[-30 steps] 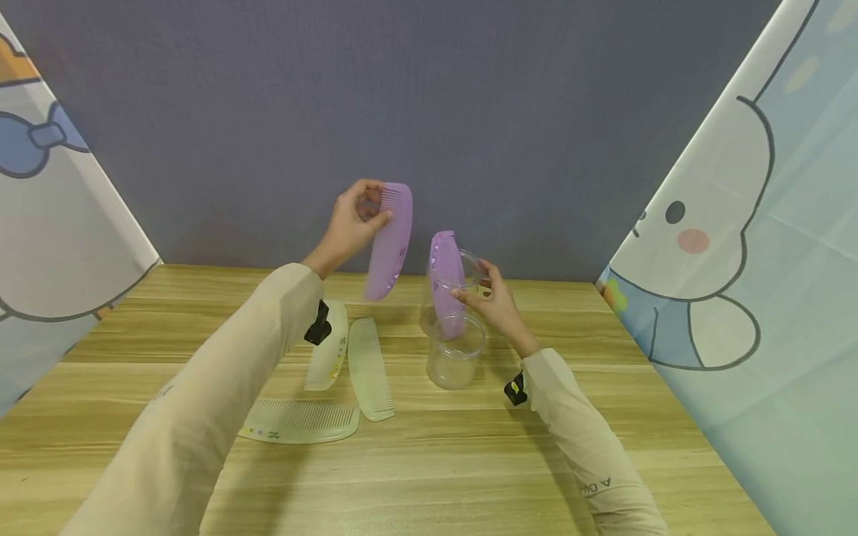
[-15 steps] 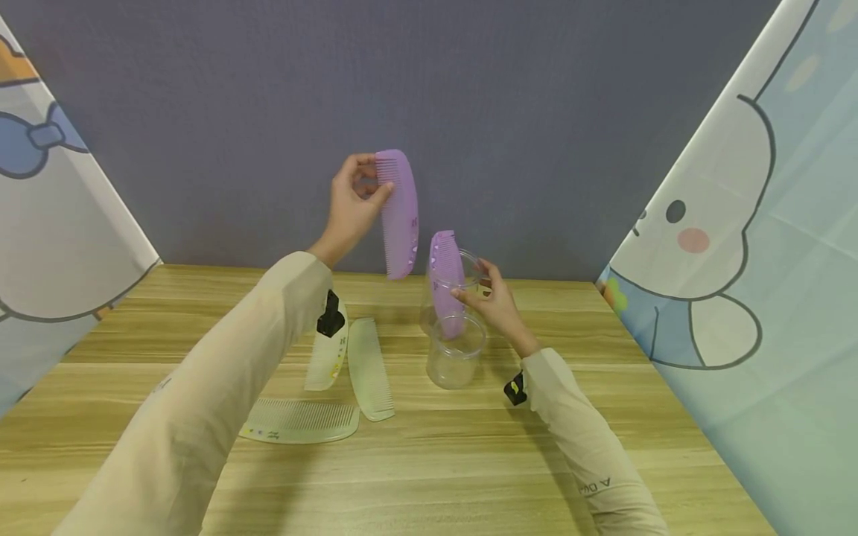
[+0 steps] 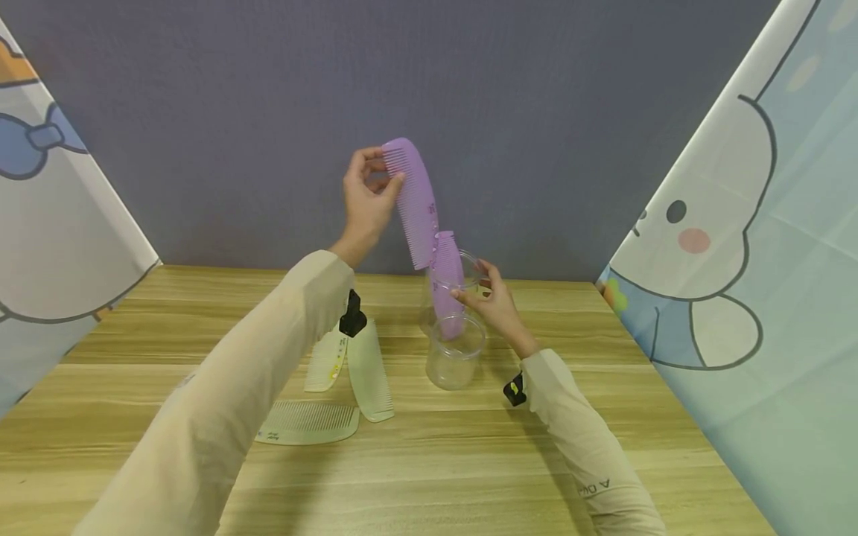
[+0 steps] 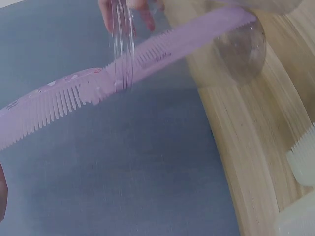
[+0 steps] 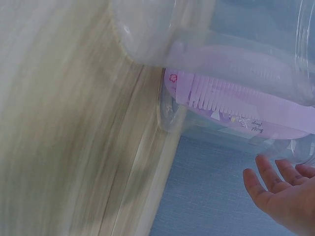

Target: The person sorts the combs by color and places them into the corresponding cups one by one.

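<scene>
My left hand (image 3: 369,201) pinches a purple comb (image 3: 418,205) near its top, thumb on one side and fingers on the other. The comb hangs tilted, its lower end beside the mouth of a tall clear plastic cup (image 3: 472,279). Inside that cup a purple comb (image 3: 447,272) stands upright, its top above the rim; overlap hides whether there is more than one. My right hand (image 3: 496,304) grips the cup's rim from the right, with fingers (image 5: 268,174) behind it in the right wrist view. A clear cup (image 3: 450,368) stands just in front.
Three pale green combs lie on the wooden table (image 3: 429,476) at left: one nearest (image 3: 311,423), one upright in view (image 3: 370,372), and one partly under my left sleeve (image 3: 326,363). A grey wall (image 3: 570,149) rises behind; printed cloth (image 3: 751,313) flanks both sides.
My left hand has risen and moved right with the purple comb, bringing its lower end beside the comb in the cup. My right hand and both cups have stayed in place.
</scene>
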The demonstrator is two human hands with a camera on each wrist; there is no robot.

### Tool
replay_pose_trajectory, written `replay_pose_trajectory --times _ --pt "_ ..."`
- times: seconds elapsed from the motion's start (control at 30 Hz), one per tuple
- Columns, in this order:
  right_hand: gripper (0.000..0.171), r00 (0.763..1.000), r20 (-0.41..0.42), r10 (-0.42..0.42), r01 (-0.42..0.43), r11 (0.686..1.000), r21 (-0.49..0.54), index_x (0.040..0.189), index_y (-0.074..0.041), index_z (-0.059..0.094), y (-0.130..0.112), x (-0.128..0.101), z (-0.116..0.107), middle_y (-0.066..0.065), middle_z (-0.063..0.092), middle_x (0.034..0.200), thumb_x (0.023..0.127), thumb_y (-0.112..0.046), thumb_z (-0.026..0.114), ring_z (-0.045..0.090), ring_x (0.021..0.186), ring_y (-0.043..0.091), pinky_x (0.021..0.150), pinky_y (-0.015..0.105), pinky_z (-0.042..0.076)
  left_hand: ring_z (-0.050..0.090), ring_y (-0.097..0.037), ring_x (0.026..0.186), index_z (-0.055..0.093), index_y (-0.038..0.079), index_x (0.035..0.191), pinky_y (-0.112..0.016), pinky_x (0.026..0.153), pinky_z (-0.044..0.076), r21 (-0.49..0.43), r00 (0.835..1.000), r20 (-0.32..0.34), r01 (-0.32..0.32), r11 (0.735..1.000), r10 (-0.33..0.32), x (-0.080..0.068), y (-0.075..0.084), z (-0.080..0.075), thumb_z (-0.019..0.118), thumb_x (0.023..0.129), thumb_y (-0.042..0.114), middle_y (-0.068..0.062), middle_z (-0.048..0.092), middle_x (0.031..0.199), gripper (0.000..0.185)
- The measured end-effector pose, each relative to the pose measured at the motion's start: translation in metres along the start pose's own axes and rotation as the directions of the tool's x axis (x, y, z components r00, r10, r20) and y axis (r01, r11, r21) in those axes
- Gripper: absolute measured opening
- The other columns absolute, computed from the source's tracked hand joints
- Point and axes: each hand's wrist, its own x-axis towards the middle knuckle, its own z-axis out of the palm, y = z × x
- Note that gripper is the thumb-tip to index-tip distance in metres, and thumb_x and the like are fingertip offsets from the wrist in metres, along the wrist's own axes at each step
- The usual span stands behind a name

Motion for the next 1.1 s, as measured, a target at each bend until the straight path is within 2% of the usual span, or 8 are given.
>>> replay_pose_trajectory --times 0.17,0.43,0.7,0.93,1.1 --pt "0.081 1.000 -0.002 0.007 -0.007 1.000 -0.005 0.141 -0.008 0.024 0.000 0.000 0.000 0.014 0.032 0.145 0.079 -0.028 0.072 0.040 0.124 0.036 0.102 0.050 0.036 0.057 -0.019 0.080 0.049 -0.008 0.109 -0.028 0.077 0.053 -0.014 1.000 -0.029 0.001 1.000 -0.001 -0.004 -0.002 0.008 0.062 0.078 -0.011 -0.012 0.056 0.093 0.033" --pt "0.082 1.000 0.004 0.008 -0.008 1.000 0.006 0.142 -0.007 0.024 0.001 0.000 -0.001 0.015 0.032 0.146 0.079 -0.027 0.072 0.039 0.124 0.037 0.102 0.049 0.037 0.058 -0.023 0.079 0.048 -0.010 0.108 -0.030 0.076 0.052 -0.035 0.998 -0.066 0.000 0.999 -0.002 -0.013 -0.008 0.020 0.061 0.078 -0.013 -0.022 0.057 0.096 0.033" --pt "0.081 1.000 -0.003 -0.005 0.005 1.000 0.000 0.141 -0.006 0.024 0.000 0.000 0.000 0.017 0.032 0.144 0.079 -0.026 0.072 0.040 0.124 0.037 0.103 0.050 0.035 0.057 -0.029 0.089 0.048 -0.010 0.109 -0.030 0.079 0.052 0.018 0.999 -0.051 0.016 1.000 -0.015 -0.025 -0.015 0.028 0.062 0.079 -0.011 -0.026 0.057 0.101 0.033" --pt "0.080 1.000 -0.009 -0.006 0.006 1.000 0.013 0.141 -0.006 0.025 -0.001 -0.001 0.001 0.018 0.033 0.144 0.078 -0.026 0.072 0.040 0.123 0.037 0.102 0.053 0.035 0.056 -0.038 0.094 0.047 -0.013 0.112 -0.043 0.085 0.050 0.045 0.999 -0.024 0.043 0.998 -0.042 -0.038 -0.023 0.029 0.060 0.081 -0.010 -0.030 0.056 0.105 0.034" --pt "0.080 1.000 -0.011 -0.007 0.007 1.000 0.011 0.140 -0.006 0.026 -0.001 -0.001 0.001 0.018 0.033 0.144 0.078 -0.026 0.072 0.040 0.123 0.036 0.102 0.051 0.035 0.056 -0.038 0.095 0.047 -0.012 0.112 -0.044 0.086 0.050 0.062 0.997 -0.011 0.072 0.995 -0.071 -0.043 -0.032 0.029 0.061 0.081 -0.009 -0.030 0.056 0.106 0.035"
